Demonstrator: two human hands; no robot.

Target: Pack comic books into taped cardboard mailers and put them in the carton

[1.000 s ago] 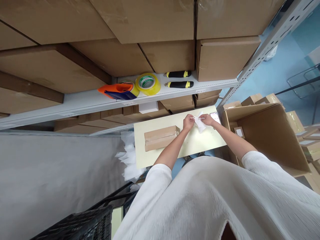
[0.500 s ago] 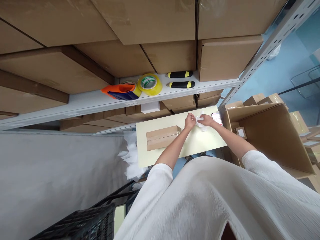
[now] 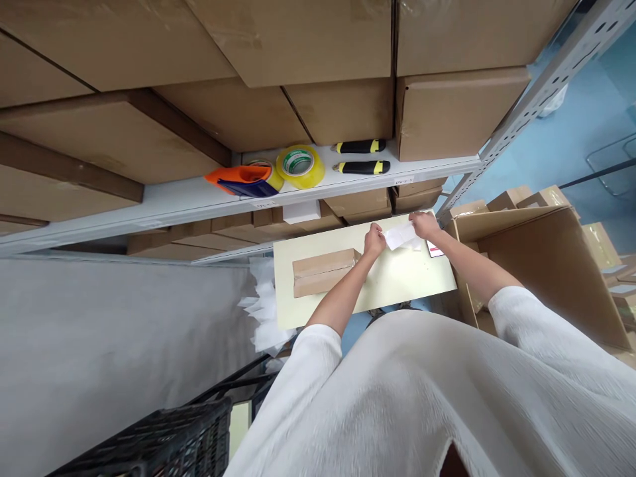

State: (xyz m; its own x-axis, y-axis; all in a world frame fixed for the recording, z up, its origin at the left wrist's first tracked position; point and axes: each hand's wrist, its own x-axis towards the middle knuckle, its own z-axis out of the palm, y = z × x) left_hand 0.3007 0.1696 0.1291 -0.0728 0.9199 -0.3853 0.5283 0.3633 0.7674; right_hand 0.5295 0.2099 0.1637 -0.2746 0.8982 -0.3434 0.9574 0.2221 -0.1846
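Observation:
Between my two hands a small white paper label (image 3: pixel 399 235) is stretched out over the pale yellow tabletop (image 3: pixel 387 279). My left hand (image 3: pixel 375 240) pinches its left end, fingers closed. At the other end, my right hand (image 3: pixel 424 226) grips the upper right corner. Another white piece shows just under the label, and I cannot tell whether it is attached. To the left of my left hand lies a long taped cardboard box (image 3: pixel 324 272). A phone (image 3: pixel 435 250), partly covered by my right wrist, rests at the table's right end.
Above the table runs a grey shelf (image 3: pixel 348 179) with cardboard boxes, two utility knives (image 3: pixel 362 167), a yellow tape roll (image 3: pixel 299 167) and an orange tape dispenser (image 3: pixel 243 179). A large open carton (image 3: pixel 546 265) stands right. White sheets (image 3: pixel 265 311) hang left; a black crate (image 3: pixel 169 440) sits lower left.
My hands have moved apart, the right one going up and right. The white label, crumpled between my fingers before, is now spread flat. My right wrist now covers more of the phone.

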